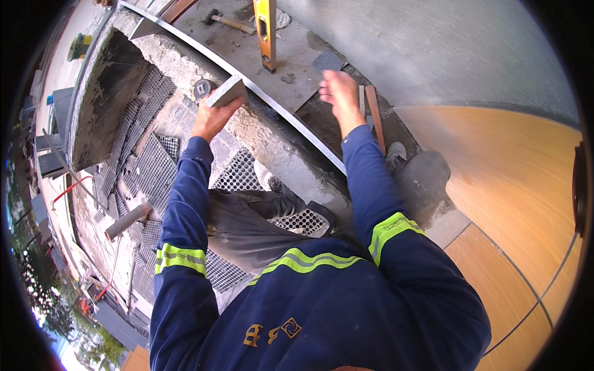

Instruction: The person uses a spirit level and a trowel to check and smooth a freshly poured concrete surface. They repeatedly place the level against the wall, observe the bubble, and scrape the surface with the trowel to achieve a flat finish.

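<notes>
My left hand grips a rectangular grey stone piece beside a metal straightedge. A tape measure sits just behind that hand on the rough concrete ledge. The long metal straightedge runs diagonally along the ledge. My right hand is raised on the far side of the straightedge, its fingers loosely bent and apart, with nothing visible in them. A yellow spirit level stands upright beyond the straightedge, near a hammer on the floor.
Wooden strips lie by the grey wall. Wood-toned panels cover the right side. Black drainage grids and a grey pipe lie down on the left. My legs are below me, near the concrete ledge.
</notes>
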`<state>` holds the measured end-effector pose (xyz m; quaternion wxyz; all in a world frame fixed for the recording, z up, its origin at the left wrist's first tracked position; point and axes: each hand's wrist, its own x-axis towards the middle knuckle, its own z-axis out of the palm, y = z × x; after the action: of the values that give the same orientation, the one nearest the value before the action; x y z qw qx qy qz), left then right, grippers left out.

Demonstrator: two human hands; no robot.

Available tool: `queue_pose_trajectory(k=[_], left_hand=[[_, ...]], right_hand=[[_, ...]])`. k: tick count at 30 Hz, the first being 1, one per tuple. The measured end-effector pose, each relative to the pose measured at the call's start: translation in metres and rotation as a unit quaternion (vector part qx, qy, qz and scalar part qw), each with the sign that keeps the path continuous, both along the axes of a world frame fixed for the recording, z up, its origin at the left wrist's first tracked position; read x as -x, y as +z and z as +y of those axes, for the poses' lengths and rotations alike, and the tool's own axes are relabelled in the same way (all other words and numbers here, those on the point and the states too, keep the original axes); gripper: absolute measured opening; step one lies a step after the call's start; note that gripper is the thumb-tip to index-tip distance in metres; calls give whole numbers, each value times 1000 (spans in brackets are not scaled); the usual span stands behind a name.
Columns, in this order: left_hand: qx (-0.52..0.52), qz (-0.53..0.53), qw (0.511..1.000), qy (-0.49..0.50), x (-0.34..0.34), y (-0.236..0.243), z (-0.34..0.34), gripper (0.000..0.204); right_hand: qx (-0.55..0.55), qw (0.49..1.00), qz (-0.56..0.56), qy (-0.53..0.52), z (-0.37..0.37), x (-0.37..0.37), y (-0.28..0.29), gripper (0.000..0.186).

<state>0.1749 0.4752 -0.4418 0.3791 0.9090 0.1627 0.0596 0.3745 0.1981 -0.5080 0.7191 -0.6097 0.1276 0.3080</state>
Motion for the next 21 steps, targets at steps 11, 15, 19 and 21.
queue_pose_trajectory(k=[11,15,19,21], left_hand=[[86,148,982,77,-8,9,-16,46],[68,157,984,49,-9,15,-14,48],[58,198,978,39,-11,26,-9,45],[47,212,975,34,-12,35,-7,44]], right_hand=[[158,977,93,108,-34,18,-140,30],[160,966,100,177,-27,24,-139,29],[113,961,88,237,-10,30,-121,31],[90,961,91,245,-6,31,-114,32]])
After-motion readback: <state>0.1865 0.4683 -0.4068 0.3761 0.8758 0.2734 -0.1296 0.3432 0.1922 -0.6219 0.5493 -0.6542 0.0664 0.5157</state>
